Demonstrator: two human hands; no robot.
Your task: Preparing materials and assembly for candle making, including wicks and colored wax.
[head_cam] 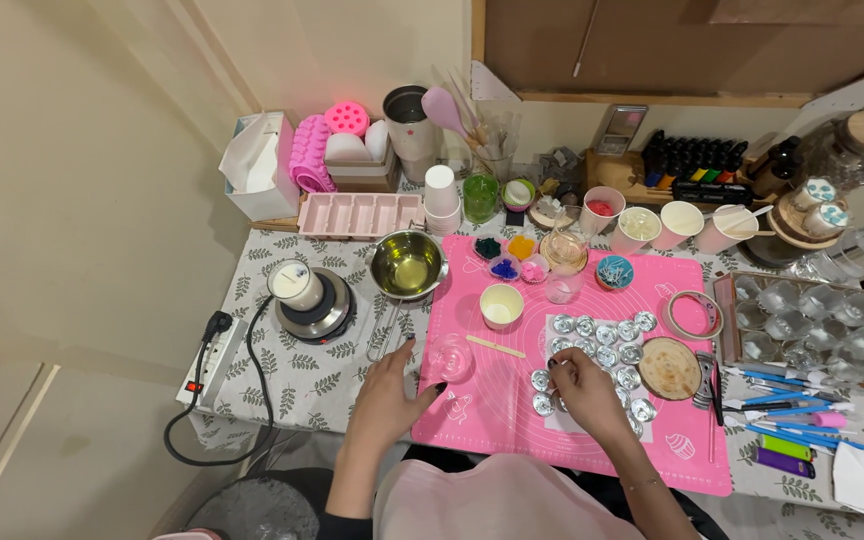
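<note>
1. Thin silver foil: the tealight cups lie in a loose cluster on a white sheet on the pink silicone mat, right of centre. They look very light, with thin walls that would dent under a pinch. Judged best taken by the rim between two fingertips, or lifted from beneath, one at a time.
2. The right hand rests at the left edge of the cluster, fingers curled narrow over one or two cups. Whether a cup is actually pinched cannot be told.
3. The left hand lies flat, fingers spread, on the mat's left edge, holding nothing. It is just beside a clear glass cup.
4. A wooden stick lies on the mat between the glass cup and the foil cups. A small cream paper cup stands just above it.
5. A round wooden disc sits touching the right side of the cluster, and a tape roll lies near it.
6. Further left on the leaf-patterned surface, a steel pot of pale liquid stands beside a small electric hotplate carrying a white mug.
7. Moulds, dye bottles and cups line the back of the surface.
</note>
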